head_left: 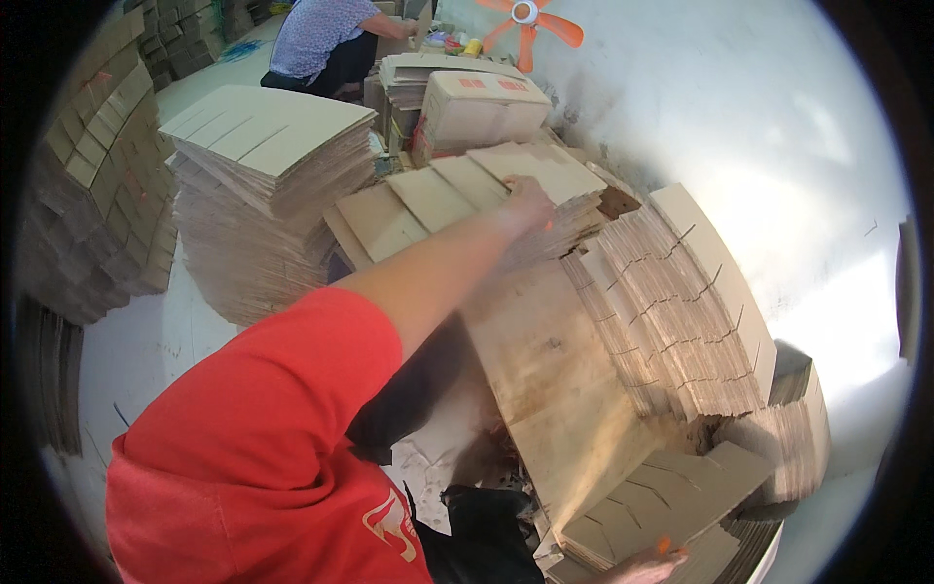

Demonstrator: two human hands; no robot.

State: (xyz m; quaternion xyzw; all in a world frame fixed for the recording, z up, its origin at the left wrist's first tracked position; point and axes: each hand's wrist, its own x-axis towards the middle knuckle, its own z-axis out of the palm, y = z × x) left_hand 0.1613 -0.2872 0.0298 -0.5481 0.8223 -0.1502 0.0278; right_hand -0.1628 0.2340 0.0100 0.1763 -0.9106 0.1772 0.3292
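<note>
My left arm, in a red sleeve, reaches forward to a fanned stack of cardboard sheets [428, 200]. My left hand [528, 206] is closed at the edge of a sheet on top; its fingertips are partly hidden. Low in the view, my right hand [644, 567] is closed on the near edge of a slotted cardboard sheet [671, 492], with the rest of its fingers out of sight. Bits of orange covering show on both hands. The slotted sheet lies tilted over other sheets. Between the hands is a wooden board [545, 360].
Slotted cardboard stands on edge in a long row [681, 302] on the right. A tall cardboard stack [263, 185] rises at left, with bundled piles [97, 185] beyond. A closed carton [482, 112], an orange fan [530, 24] and a crouching person [321, 44] are at the back.
</note>
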